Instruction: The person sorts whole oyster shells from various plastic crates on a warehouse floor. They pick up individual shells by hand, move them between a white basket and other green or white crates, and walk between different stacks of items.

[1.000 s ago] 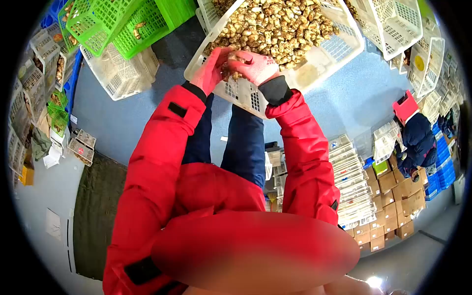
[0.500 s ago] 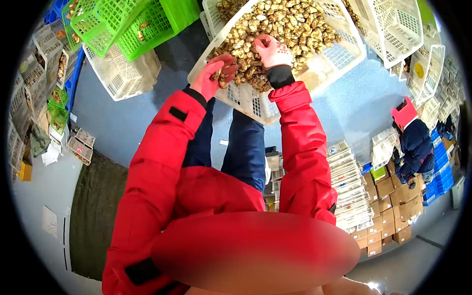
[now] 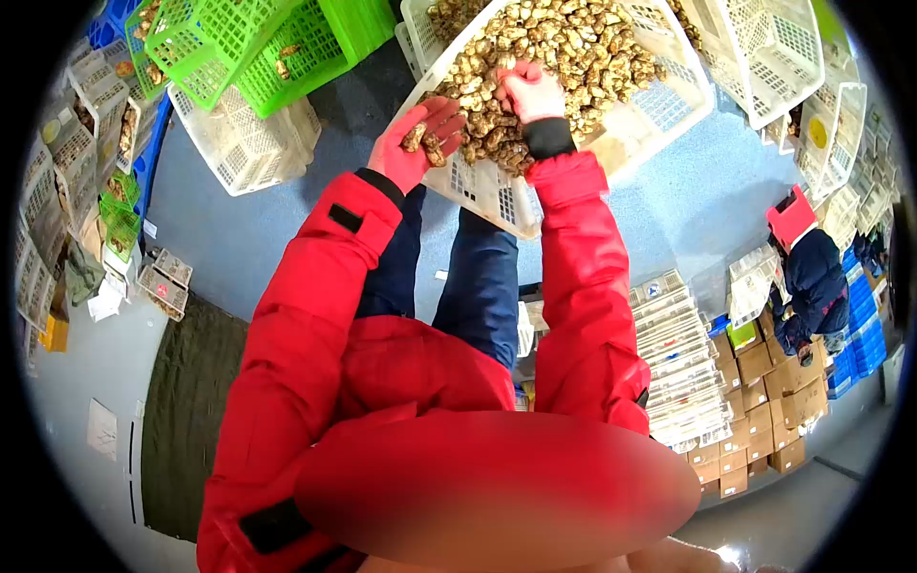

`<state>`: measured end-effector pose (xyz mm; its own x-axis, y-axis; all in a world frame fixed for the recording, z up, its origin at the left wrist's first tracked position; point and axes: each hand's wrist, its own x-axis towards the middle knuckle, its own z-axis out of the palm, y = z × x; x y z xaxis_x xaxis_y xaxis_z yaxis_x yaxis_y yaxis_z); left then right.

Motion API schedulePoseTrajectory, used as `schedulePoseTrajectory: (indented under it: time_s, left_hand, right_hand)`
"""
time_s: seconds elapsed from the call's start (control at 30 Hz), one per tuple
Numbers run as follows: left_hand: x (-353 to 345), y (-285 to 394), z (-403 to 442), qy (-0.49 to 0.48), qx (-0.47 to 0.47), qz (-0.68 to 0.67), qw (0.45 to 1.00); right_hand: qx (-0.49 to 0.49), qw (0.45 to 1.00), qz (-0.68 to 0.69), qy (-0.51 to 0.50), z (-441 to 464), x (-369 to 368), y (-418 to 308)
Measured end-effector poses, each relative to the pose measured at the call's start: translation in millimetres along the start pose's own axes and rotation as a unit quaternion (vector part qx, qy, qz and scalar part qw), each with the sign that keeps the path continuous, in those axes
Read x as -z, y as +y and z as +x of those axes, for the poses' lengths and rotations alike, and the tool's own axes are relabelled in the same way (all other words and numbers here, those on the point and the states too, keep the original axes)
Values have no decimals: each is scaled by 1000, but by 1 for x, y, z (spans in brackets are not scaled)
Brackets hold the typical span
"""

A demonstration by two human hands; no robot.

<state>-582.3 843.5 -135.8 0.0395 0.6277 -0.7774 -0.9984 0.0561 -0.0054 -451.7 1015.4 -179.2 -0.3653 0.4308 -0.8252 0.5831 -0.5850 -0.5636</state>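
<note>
A white slatted plastic crate (image 3: 492,196) stands tilted before me, with a heap of small brown and cream mushrooms (image 3: 592,48) in it. My left hand (image 3: 403,160) is turned palm up by the crate's left rim, fingers partly curled, cradling a couple of the mushrooms (image 3: 415,138). Over the near part of the heap, my right hand (image 3: 535,94) has its fingers closed together and bent down among the mushrooms. What lies in its fingertips is largely hidden behind the hand.
Green crates (image 3: 301,81) and a white crate (image 3: 244,148) stand at the left. More white crates (image 3: 764,57) are at the right. Stacked white trays (image 3: 673,358), cardboard boxes (image 3: 774,382) and a person in dark clothing (image 3: 815,282) are farther right.
My left hand has opened, its fingers spreading so that the mushrooms in its palm show more clearly. My right hand has shifted slightly and its fingers are more tucked in.
</note>
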Motion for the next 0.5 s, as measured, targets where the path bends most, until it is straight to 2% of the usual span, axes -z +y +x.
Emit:
schedulePoseTrajectory:
  time_s: [0.03, 0.1, 0.13, 0.17, 0.23, 0.27, 0.3, 0.37, 0.43, 0.47, 0.5]
  left_hand:
    - [0, 0, 1, 4, 10, 18, 1000]
    - [0, 0, 4, -14, 37, 37, 999]
    - [0, 1, 4, -26, 51, 37, 998]
    - [0, 1, 5, -39, 65, 37, 996]
    - [-2, -1, 3, -26, 55, 71, 996]
    - [-4, 1, 1, -19, 60, 85, 994]
    - [-5, 4, -3, -10, 65, 101, 993]
    - [-13, 7, -7, -16, 56, 106, 993]
    - [-17, 5, -3, -37, 44, 108, 992]
    - [-29, 3, -6, -7, 29, 125, 992]
    - [-28, -2, -1, 8, 19, 135, 991]
  right_hand:
    - [-19, 984, 169, -60, -19, 0, 6]
    - [-23, 968, 204, -141, -59, -13, 9]
    - [1, 969, 151, -197, -79, -21, -2]
    - [25, 979, 59, -196, -86, -23, -4]
    - [19, 958, 265, -110, -81, -18, 6]
    - [27, 986, 158, -55, -70, -12, 3]
    - [52, 976, 202, -58, -62, -10, 13]
    - [38, 967, 239, -81, -61, -11, 15]
    - [26, 977, 206, -57, -69, -15, 13]
    - [27, 951, 298, -82, -74, -13, 19]
    - [75, 929, 351, -88, -79, -17, 26]
